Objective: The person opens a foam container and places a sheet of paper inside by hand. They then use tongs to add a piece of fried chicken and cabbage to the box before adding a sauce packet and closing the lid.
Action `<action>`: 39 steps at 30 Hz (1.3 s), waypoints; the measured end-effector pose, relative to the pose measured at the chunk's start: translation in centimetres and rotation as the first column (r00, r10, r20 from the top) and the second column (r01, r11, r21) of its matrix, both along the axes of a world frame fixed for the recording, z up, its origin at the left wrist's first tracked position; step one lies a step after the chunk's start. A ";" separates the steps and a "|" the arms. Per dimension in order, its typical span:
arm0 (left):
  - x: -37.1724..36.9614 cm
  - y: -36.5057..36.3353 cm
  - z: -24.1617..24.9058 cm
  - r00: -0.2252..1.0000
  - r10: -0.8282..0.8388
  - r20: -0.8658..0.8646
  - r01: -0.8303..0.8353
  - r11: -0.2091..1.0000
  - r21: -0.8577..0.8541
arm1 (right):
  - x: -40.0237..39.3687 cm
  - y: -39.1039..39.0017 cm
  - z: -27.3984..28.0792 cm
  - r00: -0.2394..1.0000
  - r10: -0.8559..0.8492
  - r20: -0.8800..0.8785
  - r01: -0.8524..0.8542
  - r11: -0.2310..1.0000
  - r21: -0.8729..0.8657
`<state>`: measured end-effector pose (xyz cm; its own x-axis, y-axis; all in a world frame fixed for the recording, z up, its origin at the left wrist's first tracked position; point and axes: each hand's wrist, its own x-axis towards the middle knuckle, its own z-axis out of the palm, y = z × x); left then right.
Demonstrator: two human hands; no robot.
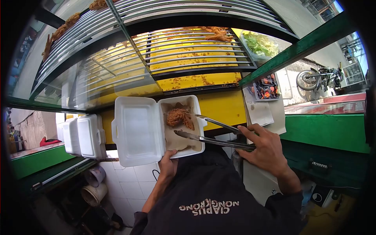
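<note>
An open white foam box (pixel 137 131) is held at its lower edge by my left hand (pixel 168 165), closed on it. Brown paper (pixel 172 143) lines the box, and a piece of fried chicken (pixel 179 118) lies on the paper. My right hand (pixel 264 150) is closed round metal tongs (pixel 221 142). The tongs' jaws are apart over the box, one tip near the chicken's right side and the other below it. Whether a tip touches the chicken, I cannot tell.
Closed foam boxes (pixel 89 135) stand at left. Above are a metal rack (pixel 199 62) with fried pieces (pixel 218 34), a tub of greens (pixel 260 45) and a container of dark sachets (pixel 267 88). A green frame post (pixel 290 53) slants at right; a motorcycle (pixel 323 78) stands outside.
</note>
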<state>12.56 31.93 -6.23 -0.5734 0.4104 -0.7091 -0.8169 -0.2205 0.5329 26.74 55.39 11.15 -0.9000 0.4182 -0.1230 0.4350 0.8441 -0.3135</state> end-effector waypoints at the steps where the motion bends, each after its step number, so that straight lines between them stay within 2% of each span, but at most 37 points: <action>1: 0.5 0.4 -0.3 1.000 -0.002 -0.004 0.002 1.000 0.002 | 1.2 1.3 0.0 1.000 -0.002 -0.004 0.002 1.000 0.002; 3: 1.7 0.7 -1.5 0.998 0.058 0.028 -0.060 0.992 0.108 | 3.6 3.9 0.1 1.000 0.031 0.002 -0.031 0.996 -0.086; 5: 3.1 1.5 -1.9 0.998 0.057 -0.001 -0.057 0.994 0.093 | 5.5 5.9 0.4 1.000 0.010 -0.029 -0.012 0.995 -0.098; 7: 4.5 2.9 -1.8 0.998 0.063 0.025 -0.066 0.983 0.170 | 7.6 8.0 0.5 0.999 -0.013 -0.049 0.002 0.978 -0.208; 13: 8.4 7.4 -0.8 0.999 0.051 -0.019 -0.047 0.980 0.192 | 12.8 15.0 2.6 0.995 -0.096 0.003 0.092 0.939 -0.332; 17: 10.7 10.4 -0.6 0.989 0.096 -0.113 -0.073 0.978 0.195 | 15.0 19.8 5.4 0.986 -0.164 -0.026 0.155 0.964 -0.218; 19: 11.7 11.0 -1.0 0.991 0.093 -0.099 -0.070 0.975 0.211 | 14.8 21.8 6.1 0.943 -0.318 -0.104 0.312 0.948 -0.070; 21: 12.5 11.8 -0.6 0.988 0.103 -0.113 -0.076 0.973 0.216 | 13.8 24.2 6.5 0.936 -0.314 -0.159 0.334 0.935 0.121; 23: 13.2 12.3 -0.8 0.989 0.097 -0.112 -0.073 0.977 0.198 | 11.8 26.5 7.4 0.918 -0.392 -0.065 0.391 0.861 0.324; 24: 13.4 12.4 -1.0 0.990 0.088 -0.109 -0.068 0.982 0.179 | 10.4 27.7 8.1 0.878 -0.479 0.008 0.450 0.830 0.329; 25: 13.6 12.5 -1.2 0.989 0.095 -0.113 -0.073 0.981 0.181 | 9.7 29.7 8.0 0.916 -0.400 -0.004 0.365 0.832 0.418; 26: 13.7 12.4 -1.4 0.991 0.080 -0.108 -0.061 0.984 0.169 | 7.7 29.7 9.2 0.892 -0.448 0.064 0.375 0.811 0.448; 27: 13.9 12.4 -1.6 0.993 0.065 -0.102 -0.048 0.986 0.157 | 7.1 31.0 8.9 0.946 -0.324 0.010 0.259 0.773 0.579; 28: 14.2 12.5 -1.8 0.992 0.071 -0.103 -0.054 0.986 0.159 | 4.9 30.9 10.1 0.896 -0.422 0.137 0.293 0.795 0.531; 29: 14.4 12.5 -1.9 0.990 0.071 -0.124 -0.053 0.988 0.143 | 3.4 31.4 10.5 0.881 -0.420 0.218 0.232 0.786 0.573; 31: 14.6 12.6 -1.9 0.986 0.078 -0.146 -0.060 0.990 0.127 | 1.7 32.2 10.8 0.917 -0.310 0.252 0.086 0.768 0.635; 34: 15.3 12.4 -2.0 0.987 0.088 -0.132 -0.079 0.994 0.074 | -0.9 33.3 10.8 0.901 -0.277 0.335 0.015 0.791 0.612; 37: 16.0 11.9 -3.6 0.985 0.071 -0.160 -0.058 0.995 0.086 | -3.5 32.8 10.8 0.876 -0.255 0.410 -0.088 0.750 0.655; 39: 16.2 12.0 -4.0 0.986 0.030 -0.166 -0.005 0.989 0.148 | -4.3 34.4 9.8 0.892 -0.224 0.392 -0.111 0.733 0.671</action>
